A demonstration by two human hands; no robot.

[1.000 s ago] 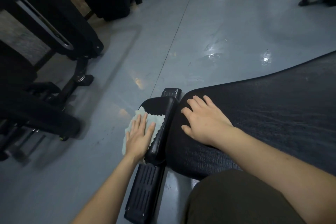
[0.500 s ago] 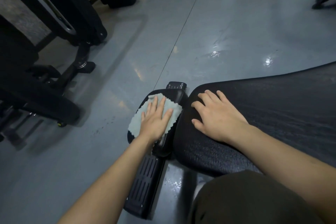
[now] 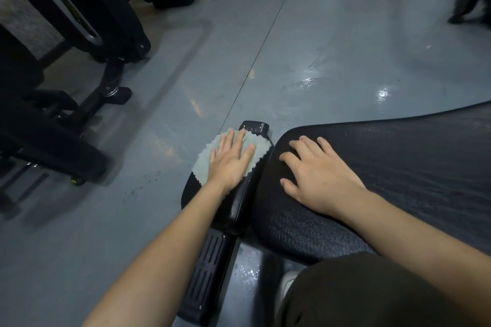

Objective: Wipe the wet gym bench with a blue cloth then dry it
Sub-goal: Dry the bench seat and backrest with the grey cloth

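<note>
The left hand (image 3: 230, 160) lies flat, fingers spread apart, pressing a pale blue-green cloth with a scalloped edge (image 3: 206, 160) onto the far end of a small black padded seat section (image 3: 233, 202) of the gym bench. The cloth covers that far end and overhangs its left edge. The right hand (image 3: 317, 172) rests palm down, fingers slightly apart, holding nothing, near the left end of the large black textured bench pad (image 3: 398, 167) just beside the small pad. Wet spots glint on the grey glossy floor (image 3: 308, 82).
</note>
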